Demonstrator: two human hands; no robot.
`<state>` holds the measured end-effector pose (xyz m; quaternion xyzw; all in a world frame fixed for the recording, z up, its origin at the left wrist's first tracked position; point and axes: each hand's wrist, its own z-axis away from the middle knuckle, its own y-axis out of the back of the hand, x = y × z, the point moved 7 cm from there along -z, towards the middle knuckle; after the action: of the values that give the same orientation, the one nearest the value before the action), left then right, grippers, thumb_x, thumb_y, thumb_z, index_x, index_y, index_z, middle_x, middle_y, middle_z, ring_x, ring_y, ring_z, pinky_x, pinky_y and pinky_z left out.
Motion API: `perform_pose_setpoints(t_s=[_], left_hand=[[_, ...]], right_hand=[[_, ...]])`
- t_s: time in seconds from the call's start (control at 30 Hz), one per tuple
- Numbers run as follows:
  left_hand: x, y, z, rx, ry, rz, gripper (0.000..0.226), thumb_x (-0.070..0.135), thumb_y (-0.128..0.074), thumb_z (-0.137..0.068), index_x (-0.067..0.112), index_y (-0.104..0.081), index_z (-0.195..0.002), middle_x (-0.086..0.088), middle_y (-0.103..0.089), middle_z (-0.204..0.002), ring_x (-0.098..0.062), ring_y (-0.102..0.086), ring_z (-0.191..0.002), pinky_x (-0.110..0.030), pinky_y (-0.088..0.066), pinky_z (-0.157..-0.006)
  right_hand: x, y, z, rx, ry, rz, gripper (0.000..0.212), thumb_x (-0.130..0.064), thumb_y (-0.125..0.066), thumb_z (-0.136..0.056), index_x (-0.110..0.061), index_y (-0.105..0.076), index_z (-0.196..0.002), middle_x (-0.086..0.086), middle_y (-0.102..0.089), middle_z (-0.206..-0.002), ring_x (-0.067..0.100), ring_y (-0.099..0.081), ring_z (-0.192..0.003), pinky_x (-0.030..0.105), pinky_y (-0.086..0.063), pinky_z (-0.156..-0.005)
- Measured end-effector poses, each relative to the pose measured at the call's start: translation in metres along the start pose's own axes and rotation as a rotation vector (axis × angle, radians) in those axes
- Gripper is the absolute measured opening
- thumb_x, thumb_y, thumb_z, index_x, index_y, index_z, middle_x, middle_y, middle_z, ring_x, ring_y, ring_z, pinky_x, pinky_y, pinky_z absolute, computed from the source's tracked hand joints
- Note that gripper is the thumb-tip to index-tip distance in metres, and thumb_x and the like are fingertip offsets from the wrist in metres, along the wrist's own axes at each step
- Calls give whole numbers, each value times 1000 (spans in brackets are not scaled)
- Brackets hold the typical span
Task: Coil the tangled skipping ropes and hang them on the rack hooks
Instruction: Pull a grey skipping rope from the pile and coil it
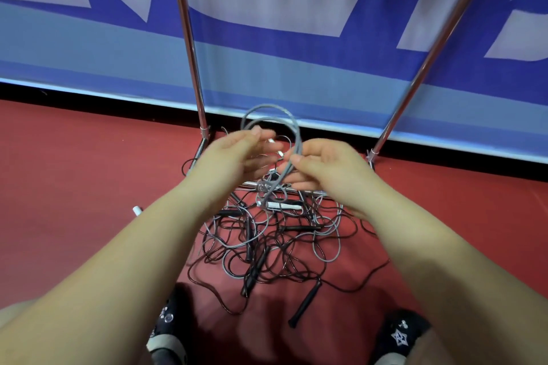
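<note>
The grey rope [274, 139] is in your hands, raised above the floor [89, 175] in front of the rack. Two loops of it arch over your hands, and the strands run down together past your right thumb toward a white handle [284, 205] that lies on the heap below.

Your right hand [323, 166] grips the gathered grey strands: the thumb presses them against curled fingers [292, 178]. Your left hand [234, 157] is beside the loops with its fingers [268, 147] fairly straight and blurred; the tips sit at the inner edge of the loop, and I cannot tell whether they pinch the rope or only touch it.

Directly beneath your hands lies the tangled pile [275, 246] of thin black and grey ropes, spread on the red floor and partly over the rack's base bar [252, 184]. Several black handles [305, 302] lie in and at the near edge of the pile. A small white piece [137, 210] lies apart on the floor, just beside your left forearm.

The rack's two chrome uprights [189, 47] rise from the floor behind the pile and lean outward. Behind them stands a blue and white banner [296, 9]. Your dark shoes [400, 335] show at the bottom edge, either side of the pile.
</note>
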<state>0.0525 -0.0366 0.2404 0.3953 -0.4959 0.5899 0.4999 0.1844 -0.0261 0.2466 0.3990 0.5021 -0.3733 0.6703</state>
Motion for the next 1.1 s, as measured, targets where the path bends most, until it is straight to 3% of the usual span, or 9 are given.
perform_pose_setpoints(t_s=[0.1, 0.2, 0.3, 0.4, 0.53, 0.63, 0.77, 0.93, 1.1], left_hand=[[-16, -16, 7, -161, 35, -260, 32, 31, -39, -101, 17, -68, -99, 0, -74, -99, -9, -69, -95, -21, -50, -91], [-19, -21, 10, -205, 12, -384, 29, 35, -42, -99, 21, -68, -103, 5, -72, -107, -2, -63, -105, -18, -41, -100], [-15, -24, 9, -218, -59, -555, 15, 29, -49, -98, 29, -63, -105, 13, -70, -105, 11, -59, -99, -2, -38, -88], [-15, -25, 6, -200, -134, -683, 13, 17, -53, -97, 27, -61, -103, 12, -69, -95, 7, -61, -86, -3, -42, -77], [-14, -22, 2, -137, -75, -424, 19, 4, -47, -98, 16, -61, -93, 1, -66, -77, 1, -62, -64, -12, -50, -65], [-7, -16, -1, -51, -25, -166, 20, 0, -44, -98, 11, -59, -92, -5, -64, -76, -2, -64, -58, -14, -53, -58], [-1, -7, -4, 37, 3, 86, 19, 1, -44, -98, 9, -60, -91, -1, -67, -69, -5, -67, -58, -16, -54, -53], [1, -6, -4, 64, 20, 246, 16, 3, -45, -97, 8, -60, -93, 2, -71, -64, -6, -69, -62, -18, -55, -55], [4, -4, -4, 61, 11, 225, 20, 22, -45, -99, 11, -61, -95, -1, -73, -79, -12, -69, -73, -24, -57, -70]], right_hand=[[-3, 12, 2, 85, -64, -350, 16, -8, -48, -97, -12, -60, -87, 0, -72, -74, 10, -70, -66, 18, -56, -61], [-2, 23, 3, 194, -99, -604, 16, -9, -47, -97, -9, -60, -88, -1, -72, -68, 11, -70, -62, 19, -55, -55], [2, 29, 4, 253, -104, -753, 16, -9, -46, -97, -9, -59, -88, -1, -73, -69, 10, -70, -62, 19, -54, -53], [5, 31, 5, 294, -106, -799, 14, -9, -48, -97, -8, -60, -88, 2, -73, -68, 11, -71, -63, 19, -53, -52], [0, 34, 4, 277, -41, -550, 13, -17, -51, -96, -11, -62, -91, 4, -73, -83, 12, -72, -74, 22, -58, -64], [5, 25, 3, 165, -34, 44, 12, -30, -60, -91, -22, -62, -99, 1, -71, -102, 10, -69, -87, 29, -56, -80], [27, -6, 7, -141, 11, 707, 35, -39, -68, -83, -28, -61, -116, -7, -66, -111, 10, -62, -103, 36, -47, -97], [16, 0, 6, -18, 114, 657, 6, -28, -68, -85, -26, -63, -87, -10, -67, -83, 11, -64, -79, 33, -51, -81], [3, 8, 6, 78, 131, 444, 13, -24, -66, -88, -26, -63, -76, -11, -64, -63, -1, -55, -54, 19, -45, -60]])
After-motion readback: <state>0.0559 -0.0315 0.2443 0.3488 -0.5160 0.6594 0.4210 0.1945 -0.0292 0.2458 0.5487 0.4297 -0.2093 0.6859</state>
